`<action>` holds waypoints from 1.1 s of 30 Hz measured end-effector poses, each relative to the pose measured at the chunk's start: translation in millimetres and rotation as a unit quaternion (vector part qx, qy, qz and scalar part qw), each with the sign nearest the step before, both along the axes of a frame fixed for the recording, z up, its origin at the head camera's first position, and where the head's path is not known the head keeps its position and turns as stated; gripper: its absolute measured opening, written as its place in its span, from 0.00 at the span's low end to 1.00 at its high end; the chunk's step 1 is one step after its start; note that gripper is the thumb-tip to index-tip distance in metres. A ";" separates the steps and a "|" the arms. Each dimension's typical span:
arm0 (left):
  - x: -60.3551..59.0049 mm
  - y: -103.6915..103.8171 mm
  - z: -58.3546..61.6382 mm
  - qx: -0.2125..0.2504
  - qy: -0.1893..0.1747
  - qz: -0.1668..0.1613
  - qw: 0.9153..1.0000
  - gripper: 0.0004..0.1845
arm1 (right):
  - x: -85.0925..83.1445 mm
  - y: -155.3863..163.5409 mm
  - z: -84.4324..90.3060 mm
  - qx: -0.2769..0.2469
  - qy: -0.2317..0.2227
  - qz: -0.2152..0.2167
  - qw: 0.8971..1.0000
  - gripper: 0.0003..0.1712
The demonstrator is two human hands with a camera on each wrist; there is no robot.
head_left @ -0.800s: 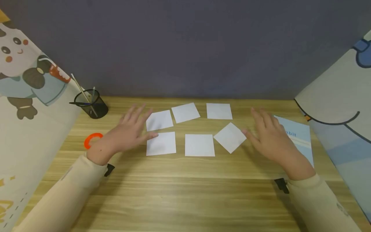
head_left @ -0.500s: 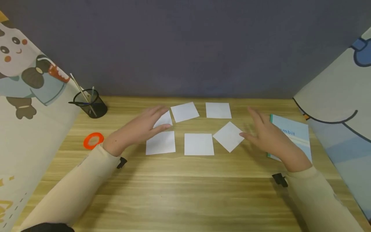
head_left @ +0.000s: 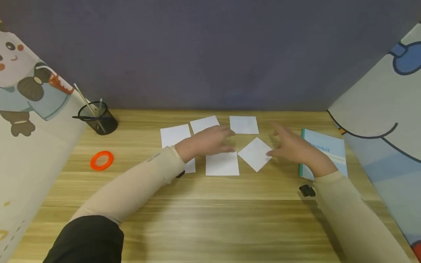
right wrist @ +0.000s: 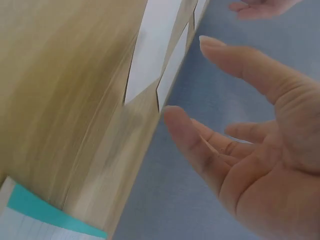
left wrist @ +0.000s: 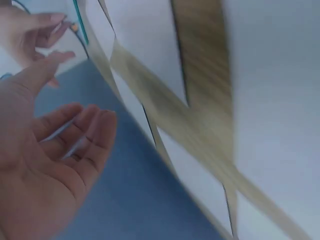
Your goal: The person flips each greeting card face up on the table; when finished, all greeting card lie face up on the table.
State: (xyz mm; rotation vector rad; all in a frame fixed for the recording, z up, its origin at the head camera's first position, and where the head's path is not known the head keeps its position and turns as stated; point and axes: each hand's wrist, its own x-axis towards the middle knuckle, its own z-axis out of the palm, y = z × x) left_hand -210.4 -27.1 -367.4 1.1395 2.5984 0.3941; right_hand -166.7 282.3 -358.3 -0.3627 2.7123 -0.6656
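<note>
Several white paper cards lie in two rows on the wooden table. My left hand (head_left: 207, 141) hovers over the middle of them with relaxed, slightly bent fingers. Below it is the front middle card (head_left: 222, 166), and it partly covers the back middle card (head_left: 202, 122). My right hand (head_left: 291, 147) is at the right end, its thumb overlapping the edge of the diagonally turned card (head_left: 254, 155) in the head view. A gap shows between right thumb and fingers in the right wrist view, with nothing between them. Beyond stands the back right card (head_left: 244, 125).
A light blue booklet (head_left: 335, 155) with a green spine lies beside my right hand. At the left are an orange ring-shaped roll (head_left: 102, 160) and a black mesh pen cup (head_left: 106, 122) with sticks and pens. A dark grey panel (head_left: 210, 54) rises behind the table.
My left hand has moved right, from the left cards to over the middle ones. My right hand stays near the diagonal card, its fingers more bent. The cards have not moved on the table.
</note>
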 end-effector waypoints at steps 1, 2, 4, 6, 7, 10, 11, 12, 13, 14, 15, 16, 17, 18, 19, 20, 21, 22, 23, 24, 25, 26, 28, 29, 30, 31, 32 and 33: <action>-0.4 7.4 -1.6 -0.005 -0.003 0.001 1.000 0.38 | -2.6 -0.2 -0.3 0.004 -0.005 0.001 1.000 0.70; -0.6 14.8 -3.3 -0.012 -0.002 0.001 1.000 0.38 | -5.2 -0.5 -0.6 0.008 -0.011 0.001 1.000 0.70; -0.1 28.2 -6.9 -0.027 0.002 0.005 1.000 0.39 | -10.1 -2.1 -1.4 0.012 -0.023 0.000 1.000 0.71; 1.1 40.7 -10.6 -0.053 0.020 0.006 0.998 0.39 | -15.2 -3.4 -3.2 0.012 -0.032 0.001 0.999 0.71; 1.7 46.4 -12.4 -0.067 0.031 0.007 0.997 0.39 | -17.4 -3.9 -4.2 0.012 -0.038 0.002 0.999 0.70; 4.3 61.5 -16.1 -0.099 0.050 0.011 0.994 0.39 | -23.4 -5.0 -7.1 0.012 -0.050 0.014 0.999 0.65; 5.2 65.7 -17.1 -0.105 0.053 0.012 0.993 0.40 | -25.1 -5.5 -8.1 0.012 -0.053 0.019 0.998 0.63; 6.1 69.6 -17.5 -0.103 0.051 0.016 0.993 0.41 | -26.7 -5.6 -9.1 0.014 -0.057 0.023 0.998 0.62; 6.9 73.0 -18.0 -0.103 0.049 0.020 0.993 0.43 | -28.1 -5.8 -10.3 0.015 -0.061 0.027 0.998 0.60; 7.8 76.2 -18.4 -0.102 0.047 0.022 0.993 0.45 | -29.5 -5.6 -11.6 0.016 -0.062 0.030 0.997 0.58; 8.5 78.9 -19.0 -0.098 0.045 0.025 0.994 0.46 | -30.7 -5.6 -13.1 0.017 -0.065 0.031 0.997 0.57; 9.4 81.4 -19.4 -0.094 0.044 0.029 0.994 0.48 | -31.9 -5.3 -14.8 0.017 -0.064 0.032 0.997 0.56; 9.9 83.7 -20.0 -0.092 0.043 0.033 0.994 0.49 | -32.8 -5.1 -16.4 0.016 -0.064 0.034 0.997 0.56; 10.5 85.8 -20.8 -0.090 0.043 0.035 0.994 0.49 | -33.6 -4.8 -18.2 0.015 -0.065 0.035 0.997 0.55; 10.8 88.0 -21.5 -0.092 0.044 0.036 0.994 0.49 | -34.5 -4.4 -19.6 0.013 -0.065 0.038 0.997 0.54; 11.1 90.1 -22.3 -0.091 0.042 0.039 0.994 0.49 | -35.0 -4.2 -20.5 0.011 -0.066 0.040 0.997 0.53; 11.4 92.0 -22.9 -0.090 0.039 0.042 0.994 0.48 | -35.6 -4.2 -21.5 0.009 -0.067 0.043 0.997 0.52; 11.8 93.7 -23.4 -0.093 0.036 0.045 0.994 0.48 | -36.0 -4.1 -22.3 0.008 -0.068 0.045 0.997 0.51; 12.1 95.5 -23.9 -0.095 0.032 0.049 0.994 0.48 | -36.2 -4.4 -22.8 0.006 -0.069 0.048 0.996 0.50; 12.4 97.0 -24.3 -0.099 0.031 0.052 0.993 0.49 | -36.4 -4.3 -23.0 0.007 -0.070 0.051 0.996 0.49; 12.8 98.3 -24.4 -0.103 0.029 0.056 0.993 0.49 | -36.5 -4.4 -23.2 0.006 -0.072 0.052 0.996 0.48; 13.3 99.2 -24.1 -0.107 0.028 0.059 0.992 0.50 | -36.5 -4.4 -23.2 0.006 -0.073 0.052 0.996 0.47; 13.8 100.7 -23.5 -0.114 0.031 0.060 0.991 0.50 | -36.9 -4.3 -23.3 0.008 -0.073 0.052 0.996 0.45; 13.9 101.4 -23.5 -0.116 0.034 0.060 0.991 0.50 | -37.1 -4.3 -23.2 0.009 -0.073 0.052 0.996 0.44; 13.9 101.8 -23.1 -0.117 0.035 0.059 0.991 0.50 | -37.5 -4.1 -23.2 0.011 -0.073 0.053 0.996 0.44; 13.9 102.2 -22.8 -0.116 0.038 0.056 0.991 0.50 | -38.1 -4.1 -23.7 0.011 -0.073 0.052 0.996 0.43; 13.6 102.8 -22.9 -0.116 0.040 0.054 0.991 0.50 | -38.6 -4.3 -23.8 0.011 -0.076 0.052 0.996 0.43; 13.3 103.3 -22.9 -0.116 0.043 0.052 0.991 0.49 | -39.2 -4.5 -24.1 0.012 -0.078 0.051 0.996 0.42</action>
